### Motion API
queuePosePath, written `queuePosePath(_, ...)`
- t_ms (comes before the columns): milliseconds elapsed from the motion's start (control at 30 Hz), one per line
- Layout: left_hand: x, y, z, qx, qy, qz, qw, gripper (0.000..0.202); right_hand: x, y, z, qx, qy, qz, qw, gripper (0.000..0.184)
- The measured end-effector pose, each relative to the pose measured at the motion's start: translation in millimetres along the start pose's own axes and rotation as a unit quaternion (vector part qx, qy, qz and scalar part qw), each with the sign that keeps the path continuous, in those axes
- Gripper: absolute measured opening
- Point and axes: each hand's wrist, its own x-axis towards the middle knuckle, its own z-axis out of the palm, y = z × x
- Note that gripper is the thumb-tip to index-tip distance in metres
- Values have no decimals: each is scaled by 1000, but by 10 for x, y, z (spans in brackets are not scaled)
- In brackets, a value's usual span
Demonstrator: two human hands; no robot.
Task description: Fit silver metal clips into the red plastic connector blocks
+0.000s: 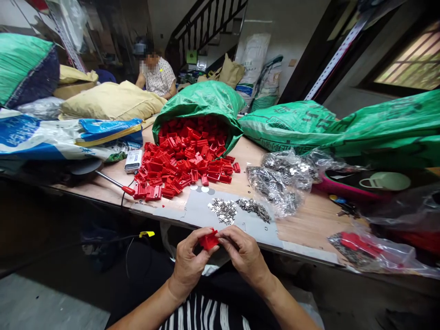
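Just in front of the table edge, my left hand (190, 259) grips a small red plastic part (208, 239) between thumb and fingers. My right hand (242, 252) is closed in a pinch at the part's right side; whether a small metal piece sits in those fingertips is hidden. Beyond my hands, two little heaps of shiny metal pieces (223, 210) lie on a grey sheet (195, 213). A large pile of similar red plastic parts (178, 165) spills from a green woven sack (202, 98) onto the table.
Clear bags of metal pieces (275, 190) lie right of the heaps. A red-handled tool (128, 190) and a small white box (134, 161) are at the left. Green sacks (292, 126) line the right back. Behind the table sits another person (160, 75).
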Motion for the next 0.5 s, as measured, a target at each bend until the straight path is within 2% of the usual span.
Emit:
queuePosePath(100, -7, 1, 0, 1, -10, -1, 1000, 33, 6, 6, -10, -21, 0, 2, 1000, 13)
queuePosePath(300, -6, -7, -5, 10, -11, -7, 1000, 32, 40, -34, -61, -29, -46, 7, 999, 13)
queuePosePath(500, 4, -17, -9, 29, -6, 16, 999, 33, 40, -25, -80, -36, -66, 28, 997, 14)
